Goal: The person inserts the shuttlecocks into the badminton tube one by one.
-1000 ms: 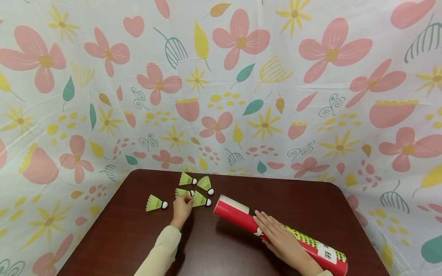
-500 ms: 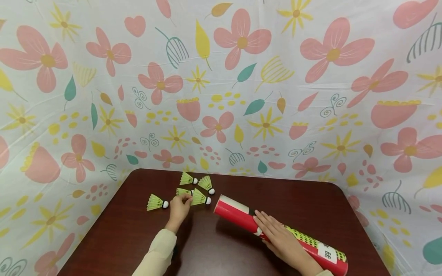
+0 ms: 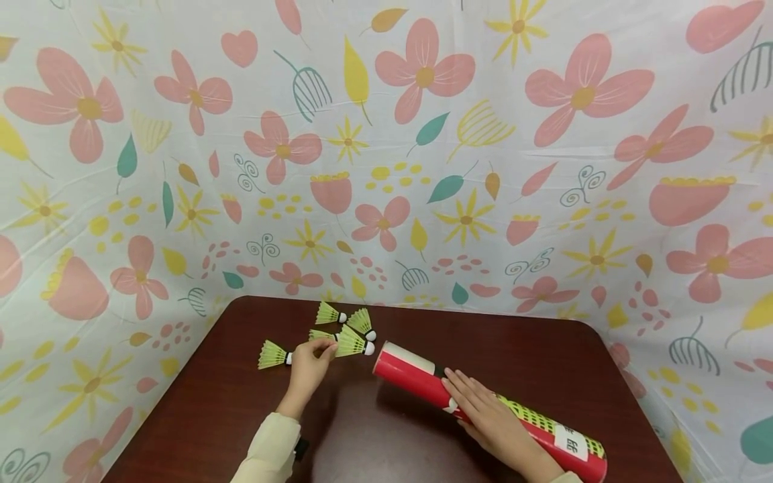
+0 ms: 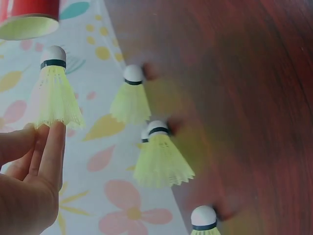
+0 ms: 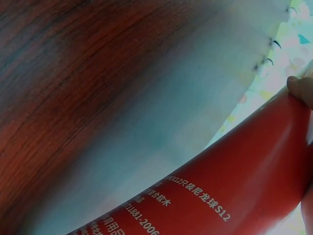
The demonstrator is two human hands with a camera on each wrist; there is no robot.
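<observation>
My left hand (image 3: 311, 365) pinches a yellow shuttlecock (image 3: 353, 343) by the rim of its skirt, its white cork pointing right. In the left wrist view this shuttlecock (image 4: 56, 98) appears raised off the table, cork towards the mouth of a red tube (image 4: 29, 27) but apart from it. My right hand (image 3: 495, 422) holds that long red shuttlecock tube (image 3: 410, 376) around its middle, fingers over the top and thumb on the near side. The tube slants across the table, its mouth facing left. Part of its printed side is hidden under my hand.
Several more yellow shuttlecocks lie on the dark wooden table (image 3: 199, 416). One shuttlecock (image 3: 274, 354) is left of my left hand; another shuttlecock (image 3: 329, 312) lies near the back edge. A flower-patterned cloth (image 3: 386, 161) hangs behind the table.
My left hand has drawn slightly left and lifted a little with the pinched shuttlecock, which has turned slightly, its cork now nearer the tube's mouth. The right hand and tube have hardly moved.
</observation>
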